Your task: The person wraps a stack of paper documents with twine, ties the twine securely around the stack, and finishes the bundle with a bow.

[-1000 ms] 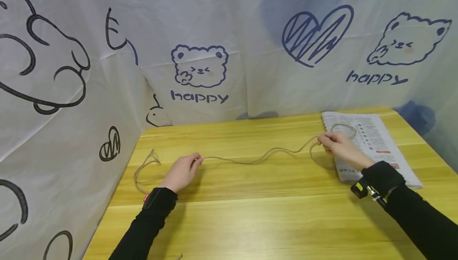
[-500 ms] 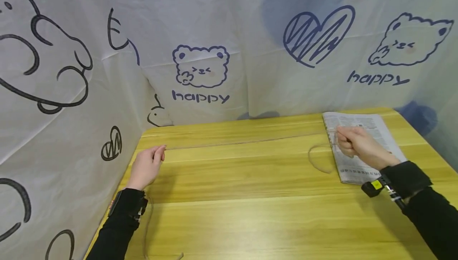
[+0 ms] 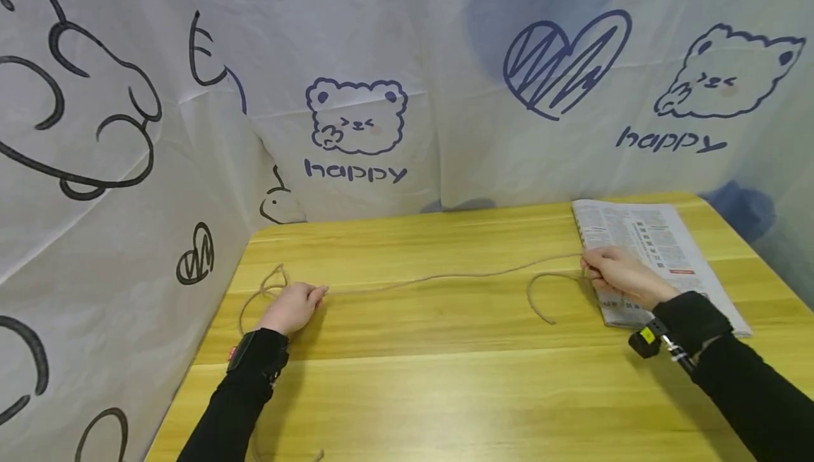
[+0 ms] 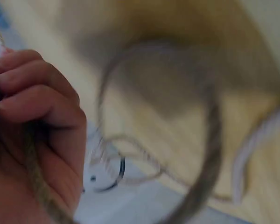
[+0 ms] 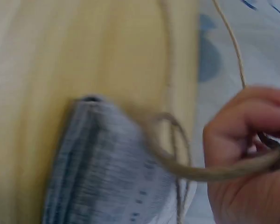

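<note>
A thin tan twine point(image 3: 458, 276) runs across the table between both hands, sagging slightly in the head view. My left hand point(image 3: 294, 308) grips it at the left, fingers curled round it; a loose loop of the twine trails behind that hand. In the left wrist view the twine point(image 4: 213, 140) leaves the palm and curves in a blurred loop near the camera. My right hand point(image 3: 626, 277) pinches the twine's other stretch over the newspaper point(image 3: 683, 257). From it a free end hangs in a curl left of the paper. In the right wrist view the twine point(image 5: 210, 173) passes through the curled fingers.
The folded newspaper stack lies at the right back of the yellow wooden table point(image 3: 445, 377). A white cloth point(image 3: 458, 130) with drawings hangs behind and along the left side. Another twine end point(image 3: 319, 455) shows at the table's front edge.
My hands spread apart and drew the twine taut, then came closer again, leaving it slightly slack. Compared with one second ago, the left hand sits farther left and the right slightly lower and right.
</note>
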Motion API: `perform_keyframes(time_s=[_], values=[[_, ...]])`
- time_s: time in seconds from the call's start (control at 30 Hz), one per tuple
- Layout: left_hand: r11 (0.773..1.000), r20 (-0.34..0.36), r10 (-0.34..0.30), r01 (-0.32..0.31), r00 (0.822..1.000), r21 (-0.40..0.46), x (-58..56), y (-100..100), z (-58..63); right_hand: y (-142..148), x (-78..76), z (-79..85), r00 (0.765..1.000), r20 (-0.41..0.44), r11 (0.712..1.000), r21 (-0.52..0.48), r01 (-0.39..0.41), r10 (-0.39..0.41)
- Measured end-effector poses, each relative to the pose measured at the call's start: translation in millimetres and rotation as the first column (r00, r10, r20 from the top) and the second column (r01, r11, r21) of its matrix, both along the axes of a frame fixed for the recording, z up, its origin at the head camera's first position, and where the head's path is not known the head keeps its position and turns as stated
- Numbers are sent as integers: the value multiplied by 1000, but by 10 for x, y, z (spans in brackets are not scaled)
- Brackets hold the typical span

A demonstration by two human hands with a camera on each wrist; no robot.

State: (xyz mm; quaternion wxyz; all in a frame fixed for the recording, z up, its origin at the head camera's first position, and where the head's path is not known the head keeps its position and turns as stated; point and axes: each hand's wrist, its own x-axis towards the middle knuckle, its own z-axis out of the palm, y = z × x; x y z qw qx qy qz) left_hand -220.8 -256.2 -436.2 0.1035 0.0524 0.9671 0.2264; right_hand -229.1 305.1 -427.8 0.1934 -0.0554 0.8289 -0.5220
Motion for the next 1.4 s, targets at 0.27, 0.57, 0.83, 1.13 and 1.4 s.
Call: perform_keyframes(time_s=[0.27, 0.57, 0.83, 1.13, 1.4], values=[[988, -97, 104, -114, 990, -105, -77, 195, -173, -305, -47, -134, 916, -401, 935, 314, 163, -25], [987, -113, 106, -118, 988, -106, -83, 314, -181, -682, 141, -224, 655, -726, 929, 356, 99, 208], [989, -121, 116, -126, 986, -80, -89, 284, -195, -700, 174, -272, 777, -514, 846, 532, -45, 365], [983, -115, 141, -152, 983, -101, -60, 201, -187, -502, 231, -251, 843, -348, 804, 575, -154, 410], [984, -96, 122, -134, 988, -120, -54, 206, -145, -577, 316, -70, 844, -295, 791, 570, -220, 448]])
